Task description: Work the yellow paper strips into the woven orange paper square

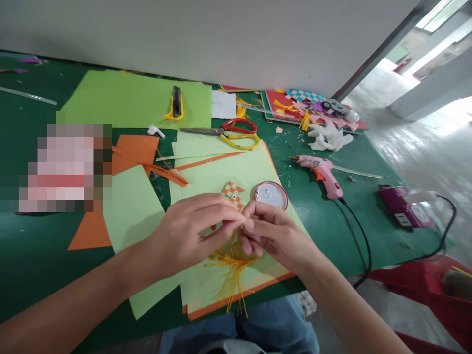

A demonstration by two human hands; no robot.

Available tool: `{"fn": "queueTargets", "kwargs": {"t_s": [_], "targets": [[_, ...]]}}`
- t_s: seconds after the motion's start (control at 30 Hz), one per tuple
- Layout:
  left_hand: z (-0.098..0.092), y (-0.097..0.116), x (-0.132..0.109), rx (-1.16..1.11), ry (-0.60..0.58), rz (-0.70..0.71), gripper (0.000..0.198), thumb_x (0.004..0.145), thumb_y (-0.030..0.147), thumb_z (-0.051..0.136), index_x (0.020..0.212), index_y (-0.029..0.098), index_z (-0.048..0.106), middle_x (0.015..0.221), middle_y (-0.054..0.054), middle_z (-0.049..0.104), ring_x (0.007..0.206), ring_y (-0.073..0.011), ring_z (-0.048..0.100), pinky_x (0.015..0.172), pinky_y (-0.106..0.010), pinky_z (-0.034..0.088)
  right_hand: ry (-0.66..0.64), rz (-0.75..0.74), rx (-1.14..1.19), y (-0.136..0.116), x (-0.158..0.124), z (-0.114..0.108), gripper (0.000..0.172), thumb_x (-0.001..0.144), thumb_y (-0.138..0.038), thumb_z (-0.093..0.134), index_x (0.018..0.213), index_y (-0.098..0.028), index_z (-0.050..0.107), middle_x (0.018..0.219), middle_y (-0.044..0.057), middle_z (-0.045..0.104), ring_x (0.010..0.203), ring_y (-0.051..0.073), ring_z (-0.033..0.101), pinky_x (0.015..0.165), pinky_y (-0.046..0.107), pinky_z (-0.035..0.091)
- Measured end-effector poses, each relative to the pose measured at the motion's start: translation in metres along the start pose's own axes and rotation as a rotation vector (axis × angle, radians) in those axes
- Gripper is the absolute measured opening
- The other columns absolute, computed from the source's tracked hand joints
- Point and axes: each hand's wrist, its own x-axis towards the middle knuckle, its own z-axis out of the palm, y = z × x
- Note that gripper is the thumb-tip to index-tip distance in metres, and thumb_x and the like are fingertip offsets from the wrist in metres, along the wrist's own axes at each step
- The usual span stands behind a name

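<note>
My left hand [201, 228] and my right hand [271, 231] meet above a stack of pale green paper [206, 177]. Thumb and forefinger are pinched together on each hand, the tips almost touching. Whatever my left fingertips hold is too small to make out. A yellow tassel [236, 270] fans out below, its upper end running up to the curled fingers of my right hand. Just beyond the fingertips lies a woven orange-and-green checkered paper piece [233, 191], partly covered by my left hand. Beside it is a round red-rimmed lid [272, 194] with small white bits in it.
Scissors [236, 132] lie across the paper's far edge, with a yellow utility knife [176, 104] behind. To the right are a pink glue gun [320, 172], its black cord [356, 226] and a purple box [401, 206]. Orange paper [136, 147] lies left.
</note>
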Motion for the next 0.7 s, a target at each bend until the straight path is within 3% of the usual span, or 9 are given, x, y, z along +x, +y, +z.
{"fn": "queueTargets", "kwargs": {"t_s": [0.7], "targets": [[0.0002,0.0005,0.0003,-0.083,-0.042,-0.026,0.011,0.088,0.009,0.056,0.088,0.016,0.065,0.082,0.0,0.069,0.075,-0.0077,0.062,0.067,-0.017,0.048,-0.009,0.002,0.025,0.0003,0.0002,0.001,0.009,0.088,-0.02,0.062,0.081,-0.015,0.06,0.059,-0.001,0.064,0.049,0.005,0.053,0.049,0.014,0.038]]}}
